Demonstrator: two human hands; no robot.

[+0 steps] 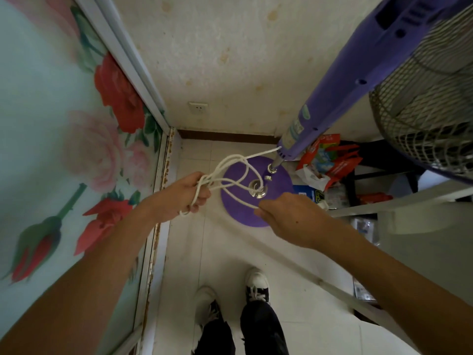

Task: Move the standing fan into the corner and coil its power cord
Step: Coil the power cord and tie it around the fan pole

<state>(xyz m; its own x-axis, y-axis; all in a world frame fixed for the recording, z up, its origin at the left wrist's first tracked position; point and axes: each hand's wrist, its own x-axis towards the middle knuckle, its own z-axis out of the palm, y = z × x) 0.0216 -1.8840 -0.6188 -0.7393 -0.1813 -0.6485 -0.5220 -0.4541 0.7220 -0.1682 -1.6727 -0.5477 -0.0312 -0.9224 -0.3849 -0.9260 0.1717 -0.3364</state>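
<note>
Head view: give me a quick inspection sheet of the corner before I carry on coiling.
Surface: pale tiled floor, bare where the person's white shoes stand.
Job's things: purple fan stands near the corner, round base on the floor, grille at right.
Clutter: red and white bags and boxes beside the base, under a dark shelf.
Grippers: left hand closed on gathered loops; right hand pinching one strand.
Cables: white cord runs from the fan pole into several loose loops; plug not seen.
Surroundings: wall socket empty; floral panel at left.
</note>
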